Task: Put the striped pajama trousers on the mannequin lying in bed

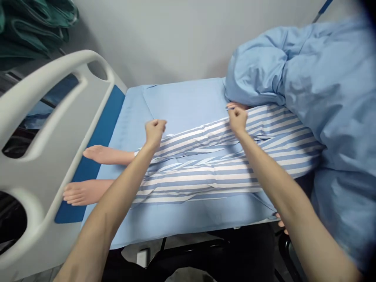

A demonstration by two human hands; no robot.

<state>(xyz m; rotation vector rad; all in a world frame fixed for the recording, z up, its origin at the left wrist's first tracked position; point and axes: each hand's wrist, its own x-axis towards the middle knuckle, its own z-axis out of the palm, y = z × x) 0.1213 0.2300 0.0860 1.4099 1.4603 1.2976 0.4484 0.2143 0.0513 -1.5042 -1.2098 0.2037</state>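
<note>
At the left stands the grey plastic bed footboard (44,129), with two bare manikin feet (85,176) beside it on the light blue bed sheet (182,102). The left hand (154,131) is fisted, fingers closed on the far edge of the blue-and-white striped cotton trousers (211,164) over the legs; the right hand (237,119) pinches the same edge farther right, beside the bunched pale blue quilt (308,78). To my eye, both grips should pull evenly, keeping the cloth taut and flat.
</note>
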